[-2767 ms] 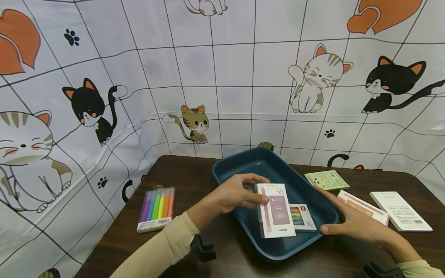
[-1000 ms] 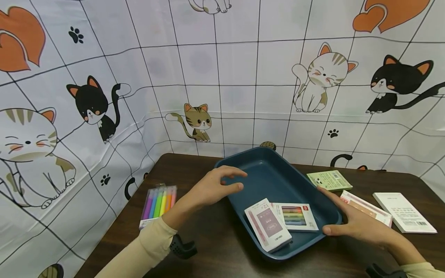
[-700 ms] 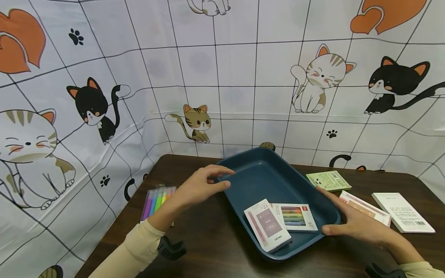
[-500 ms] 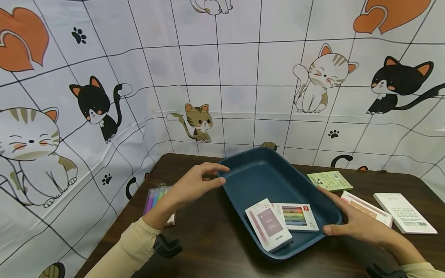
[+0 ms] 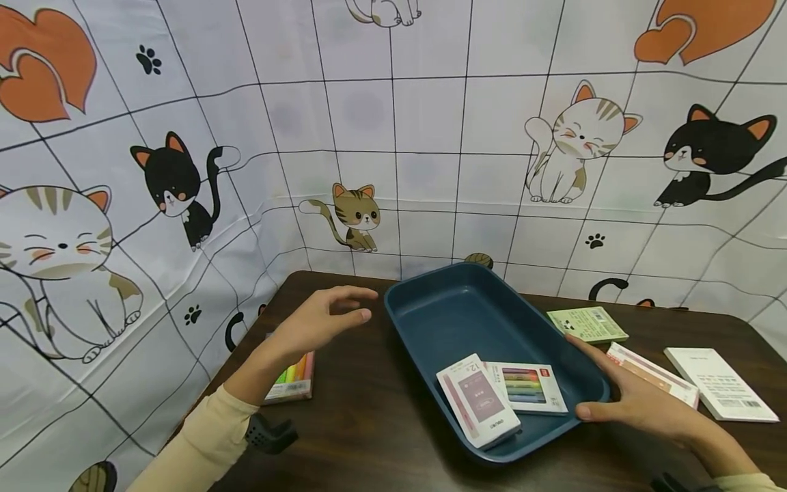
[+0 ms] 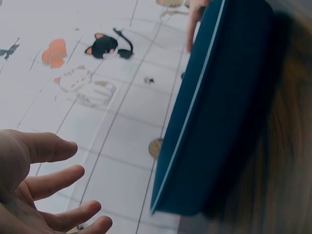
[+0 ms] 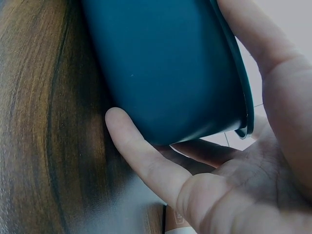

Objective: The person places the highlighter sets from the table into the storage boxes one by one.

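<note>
My left hand [image 5: 313, 324] hovers left of the blue tray [image 5: 430, 383], fingers loosely bent and holding nothing. In the left wrist view, its fingers [image 6: 53, 183] are apart from the tray's outer wall [image 6: 219, 107]. My right hand [image 5: 639, 400] rests against the tray's right corner, thumb and fingers spread along the outside; in the right wrist view they touch its wall [image 7: 161, 73]. A white and mauve box [image 5: 478, 402] lies tilted in the tray, partly over a white box with a window of coloured sticks [image 5: 525, 387]. My left forearm partly hides a pack of coloured markers [image 5: 295, 379].
Right of the tray on the dark wooden table [image 5: 369, 437] lie a green pad [image 5: 588, 324], a pink and white box [image 5: 654, 374] partly behind my right hand, and a white box [image 5: 721, 383]. A cat-patterned sheet [image 5: 424, 178] hangs behind the table.
My left hand has let go of the mauve box, which now lies in the tray, and has drawn back left over the marker pack. The right hand keeps its place at the tray.
</note>
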Demonstrator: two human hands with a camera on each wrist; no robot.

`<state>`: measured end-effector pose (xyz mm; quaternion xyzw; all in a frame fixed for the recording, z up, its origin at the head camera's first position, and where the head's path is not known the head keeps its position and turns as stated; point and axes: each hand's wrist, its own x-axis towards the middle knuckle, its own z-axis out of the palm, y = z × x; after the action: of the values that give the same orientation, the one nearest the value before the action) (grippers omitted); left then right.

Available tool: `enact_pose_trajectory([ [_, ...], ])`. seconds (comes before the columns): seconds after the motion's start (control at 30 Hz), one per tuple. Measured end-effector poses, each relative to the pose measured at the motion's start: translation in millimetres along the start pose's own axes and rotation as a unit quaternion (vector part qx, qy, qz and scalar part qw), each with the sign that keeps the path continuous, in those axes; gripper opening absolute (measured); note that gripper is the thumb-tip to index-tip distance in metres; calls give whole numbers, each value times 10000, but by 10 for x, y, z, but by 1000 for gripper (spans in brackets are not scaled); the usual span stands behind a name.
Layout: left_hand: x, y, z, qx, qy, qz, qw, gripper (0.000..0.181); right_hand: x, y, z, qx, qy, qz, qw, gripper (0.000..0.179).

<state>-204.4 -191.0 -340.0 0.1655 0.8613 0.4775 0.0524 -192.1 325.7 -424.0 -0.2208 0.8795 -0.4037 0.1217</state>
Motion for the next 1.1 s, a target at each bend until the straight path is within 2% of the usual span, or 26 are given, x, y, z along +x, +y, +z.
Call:
enact_pose_trajectory([
  [0.27, -81, -164, -204, 102, 181, -305, 9993, 47, -7, 10, -16, 70, -5, -68, 10000, 94],
  [0.67, -155, -195, -270, 475, 358, -482, 9971, 47, -1, 16, 0, 202, -69, 37, 9998, 93],
  [0.97, -174, -254, -327, 834, 677, -383, 9935, 46, -4, 12, -1, 61, -19, -5, 10000, 93],
  [1.1, -171, -284, -349, 975, 711, -323, 9922, 46, -4, 13, 2, 86, -16, -17, 10000, 94],
])
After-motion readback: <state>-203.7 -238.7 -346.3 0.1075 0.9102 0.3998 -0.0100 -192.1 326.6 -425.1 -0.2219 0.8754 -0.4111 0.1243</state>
